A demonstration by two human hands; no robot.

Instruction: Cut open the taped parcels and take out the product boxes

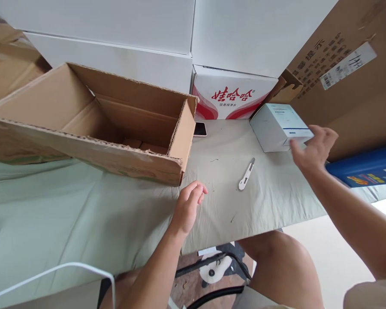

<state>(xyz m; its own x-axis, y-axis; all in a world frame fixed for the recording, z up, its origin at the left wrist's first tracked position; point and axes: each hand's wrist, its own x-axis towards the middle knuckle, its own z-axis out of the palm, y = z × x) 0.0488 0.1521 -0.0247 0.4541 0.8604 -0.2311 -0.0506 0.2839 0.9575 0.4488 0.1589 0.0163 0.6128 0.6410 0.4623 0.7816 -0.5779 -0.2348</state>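
Note:
My right hand [315, 150] is at the near right end of a small white box [278, 128] with a blue stripe. Its thumb and fingers are spread around that corner, and whether they touch the cardboard I cannot tell. Over the cloth, close to the corner of the large open carton, my left hand [189, 204] has its fingers curled together, with nothing visible in them. Between the two hands a white utility knife [246, 175] lies on the cloth, blade end pointing away from me.
An open brown carton [183, 141] takes up the left of the cloth-covered table [218, 210]. Behind it a phone [200, 129] lies near a white-and-red box [231, 92]. White boxes [116, 56] are stacked at the back. Right stand a tall brown carton [347, 103] and a blue package [366, 169].

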